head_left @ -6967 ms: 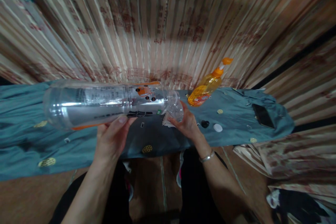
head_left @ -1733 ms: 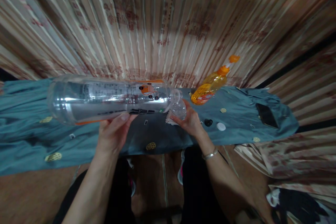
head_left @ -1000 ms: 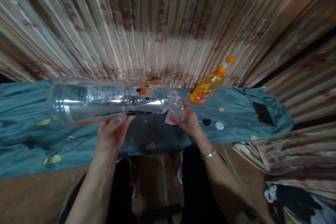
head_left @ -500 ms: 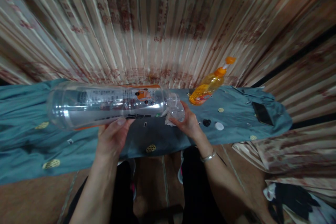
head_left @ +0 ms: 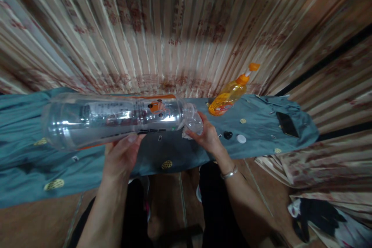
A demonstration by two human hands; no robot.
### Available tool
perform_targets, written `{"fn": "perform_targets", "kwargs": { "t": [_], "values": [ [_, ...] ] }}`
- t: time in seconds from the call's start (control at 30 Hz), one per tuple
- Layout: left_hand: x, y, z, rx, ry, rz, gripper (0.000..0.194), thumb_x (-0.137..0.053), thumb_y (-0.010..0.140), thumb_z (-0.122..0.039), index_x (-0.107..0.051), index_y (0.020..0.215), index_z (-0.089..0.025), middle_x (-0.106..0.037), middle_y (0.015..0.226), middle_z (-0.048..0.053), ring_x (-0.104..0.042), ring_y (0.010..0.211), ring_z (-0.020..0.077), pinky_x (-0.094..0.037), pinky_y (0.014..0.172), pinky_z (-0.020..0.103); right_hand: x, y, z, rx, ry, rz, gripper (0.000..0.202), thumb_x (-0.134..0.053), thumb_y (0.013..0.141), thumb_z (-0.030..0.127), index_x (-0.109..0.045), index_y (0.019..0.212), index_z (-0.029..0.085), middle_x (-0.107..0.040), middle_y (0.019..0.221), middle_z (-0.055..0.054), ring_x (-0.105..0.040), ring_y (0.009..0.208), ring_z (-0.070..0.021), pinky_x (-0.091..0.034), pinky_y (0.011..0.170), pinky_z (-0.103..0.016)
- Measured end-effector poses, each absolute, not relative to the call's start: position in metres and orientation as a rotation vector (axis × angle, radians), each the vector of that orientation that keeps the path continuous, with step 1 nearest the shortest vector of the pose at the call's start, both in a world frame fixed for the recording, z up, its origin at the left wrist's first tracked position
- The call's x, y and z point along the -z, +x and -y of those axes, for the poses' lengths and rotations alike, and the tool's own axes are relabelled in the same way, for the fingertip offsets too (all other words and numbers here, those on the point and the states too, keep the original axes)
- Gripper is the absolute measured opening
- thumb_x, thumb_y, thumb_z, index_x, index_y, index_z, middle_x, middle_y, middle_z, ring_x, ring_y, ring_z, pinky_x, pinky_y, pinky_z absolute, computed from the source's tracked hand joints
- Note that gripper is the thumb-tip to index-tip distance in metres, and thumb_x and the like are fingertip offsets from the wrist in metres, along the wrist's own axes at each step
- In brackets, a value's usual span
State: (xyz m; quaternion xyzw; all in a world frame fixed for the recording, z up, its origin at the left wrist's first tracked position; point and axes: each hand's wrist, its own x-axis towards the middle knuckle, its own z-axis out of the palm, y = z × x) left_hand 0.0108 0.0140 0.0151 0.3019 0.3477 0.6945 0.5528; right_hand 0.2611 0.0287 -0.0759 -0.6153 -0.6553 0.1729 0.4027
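A large clear plastic bottle (head_left: pixel 116 118) with an orange cartoon print lies sideways in the air above the cloth, its neck end to the right. My left hand (head_left: pixel 123 153) is closed around its lower near side, thumb up along the wall and fingers mostly hidden beneath. My right hand (head_left: pixel 207 133) grips a small rounded clear plastic piece (head_left: pixel 194 122) at the bottle's neck. Whether this piece is joined to the bottle, I cannot tell. Something whitish and crumpled, like tissue (head_left: pixel 186 133), shows under it by my right fingers.
A teal cloth (head_left: pixel 186 155) with yellow spots covers the narrow table. Behind the neck stands a dish soap bottle (head_left: pixel 228 99) with an orange pump top. A black cap (head_left: pixel 228 135), a white disc (head_left: pixel 241 138) and a dark phone (head_left: pixel 287 124) lie rightward. Patterned curtains (head_left: pixel 162 38) hang behind.
The large bottle's base end has swung slightly left and down, with my left hand shifting a little left. My right hand keeps its grip at the neck. The whole view drifts slightly.
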Motion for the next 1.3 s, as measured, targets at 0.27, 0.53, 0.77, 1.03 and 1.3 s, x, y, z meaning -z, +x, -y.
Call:
{"fn": "perform_targets", "kwargs": {
  "t": [0.27,0.53,0.77,1.03,1.3],
  "values": [
    [-0.0116,0.0106,-0.0142,-1.639,0.72,-0.798,0.05,-0.102,0.046,-0.032,-0.079,0.09,-0.034,-0.083,0.096,0.001,-0.074,0.116,0.038,-0.061,0.102,0.058,0.0772,0.2595,-0.0291,-0.381,-1.559,1.66,0.08,-0.088,0.078,0.034,-0.055,0.149,0.019,-0.071,0.143,-0.017,-0.071,0.13,-0.0354,-0.057,0.112,-0.051],
    [-0.0143,0.0113,-0.0136,-1.699,0.708,-0.824,0.044,-0.101,0.043,-0.026,-0.078,0.081,-0.031,-0.082,0.093,-0.002,-0.073,0.117,0.0332,-0.062,0.103,0.052,0.0763,0.2596,-0.0286,-0.394,-1.565,1.649,0.082,-0.089,0.076,0.033,-0.055,0.149,0.018,-0.073,0.141,-0.018,-0.072,0.128,-0.0359,-0.058,0.111,-0.05],
    [-0.0141,0.0117,-0.0146,-1.685,0.701,-0.828,0.046,-0.102,0.041,-0.027,-0.077,0.08,-0.031,-0.083,0.096,-0.002,-0.071,0.12,0.0346,-0.062,0.103,0.053,0.0766,0.2606,-0.0283,-0.422,-1.554,1.648,0.082,-0.088,0.077,0.035,-0.055,0.15,0.019,-0.071,0.144,-0.017,-0.07,0.131,-0.0352,-0.057,0.112,-0.049],
    [-0.017,0.0133,-0.0152,-1.666,0.735,-0.823,0.052,-0.1,0.044,-0.029,-0.077,0.09,-0.033,-0.081,0.091,0.0,-0.074,0.114,0.0379,-0.062,0.1,0.06,0.0773,0.2613,-0.0297,-0.408,-1.544,1.661,0.084,-0.09,0.076,0.036,-0.055,0.151,0.019,-0.072,0.141,-0.017,-0.071,0.128,-0.0354,-0.059,0.11,-0.049],
    [-0.0174,0.0136,-0.0153,-1.66,0.737,-0.815,0.056,-0.103,0.041,-0.032,-0.077,0.091,-0.031,-0.081,0.093,0.003,-0.072,0.116,0.0396,-0.061,0.1,0.06,0.0762,0.2614,-0.0296,-0.433,-1.551,1.646,0.084,-0.088,0.077,0.037,-0.054,0.15,0.018,-0.073,0.141,-0.017,-0.072,0.129,-0.0359,-0.058,0.11,-0.05]
  ]
}}
